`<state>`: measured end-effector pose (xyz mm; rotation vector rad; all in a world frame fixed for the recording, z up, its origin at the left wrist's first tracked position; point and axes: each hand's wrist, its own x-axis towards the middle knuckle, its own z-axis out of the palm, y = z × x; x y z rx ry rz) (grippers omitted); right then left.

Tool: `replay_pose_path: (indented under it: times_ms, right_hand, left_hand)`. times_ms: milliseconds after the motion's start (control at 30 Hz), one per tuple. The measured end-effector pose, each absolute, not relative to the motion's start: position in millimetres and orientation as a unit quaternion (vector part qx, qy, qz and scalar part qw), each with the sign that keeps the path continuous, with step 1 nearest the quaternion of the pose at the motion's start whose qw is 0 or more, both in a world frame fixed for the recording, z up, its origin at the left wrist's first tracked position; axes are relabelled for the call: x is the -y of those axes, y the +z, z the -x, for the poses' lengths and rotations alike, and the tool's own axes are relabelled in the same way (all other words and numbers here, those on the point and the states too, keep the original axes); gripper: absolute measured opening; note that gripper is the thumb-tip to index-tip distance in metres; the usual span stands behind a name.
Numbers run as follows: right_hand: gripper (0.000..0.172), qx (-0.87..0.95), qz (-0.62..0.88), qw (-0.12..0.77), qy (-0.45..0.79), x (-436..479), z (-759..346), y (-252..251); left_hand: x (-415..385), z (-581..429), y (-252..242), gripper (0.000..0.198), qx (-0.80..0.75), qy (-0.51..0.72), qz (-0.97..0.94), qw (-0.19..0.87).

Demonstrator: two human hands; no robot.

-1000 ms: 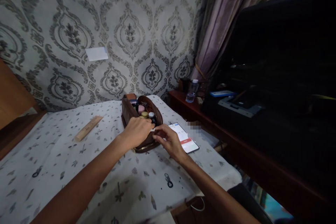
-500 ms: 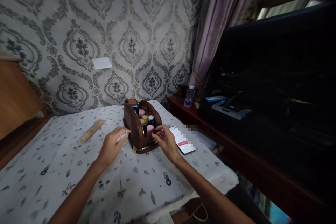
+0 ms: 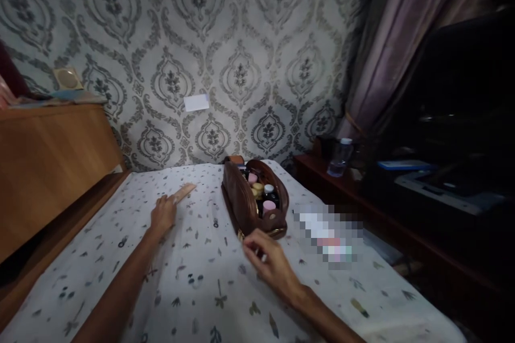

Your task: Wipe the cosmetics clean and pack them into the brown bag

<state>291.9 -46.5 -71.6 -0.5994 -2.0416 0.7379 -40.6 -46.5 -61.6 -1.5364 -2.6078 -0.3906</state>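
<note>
My left hand [image 3: 163, 215] lies over the near end of a flat, pale-brown oblong piece [image 3: 185, 192], its fingers closed at that end. An open brown leather toiletry bag [image 3: 237, 198] stands upright, its top unzipped. Inside it are a pink-capped container [image 3: 269, 206], a bottle with a white cap [image 3: 269, 189] and yellowish lids [image 3: 257, 189]. Just in front of the bag, my right hand [image 3: 267, 260] is held with curled fingers. A small white bit shows at those fingers, too small to name.
A patterned white cloth [image 3: 201, 278] covers the surface. Right of the bag is a blurred-out phone [image 3: 322, 233]. A clear bottle [image 3: 340, 158] stands on the dark red ledge at right. A wooden cabinet [image 3: 56, 166] is on the left, the papered wall behind.
My left hand has moved from the bag's side leftward to the pale-brown piece. My right hand has drawn back from the bag's opening to its front corner. The view has turned left.
</note>
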Motion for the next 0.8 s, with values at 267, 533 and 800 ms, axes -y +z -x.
replay_pose_path:
  times_ms: [267,533,800]
  right_hand:
    - [0.028,0.845,0.241,0.303,0.368,47,-240,-89]
    - [0.031,0.859,0.208,0.32,0.341,46,-216,-102]
    - [0.043,0.862,0.235,0.299,0.335,47,-221,-107]
  left_hand:
    - [47,27,-54,0.042,0.858,-0.035,0.512,0.019]
    - [107,-50,-75,0.048,0.703,-0.194,0.655,-0.197]
    - [101,-52,-66,0.044,0.714,-0.257,0.626,-0.18]
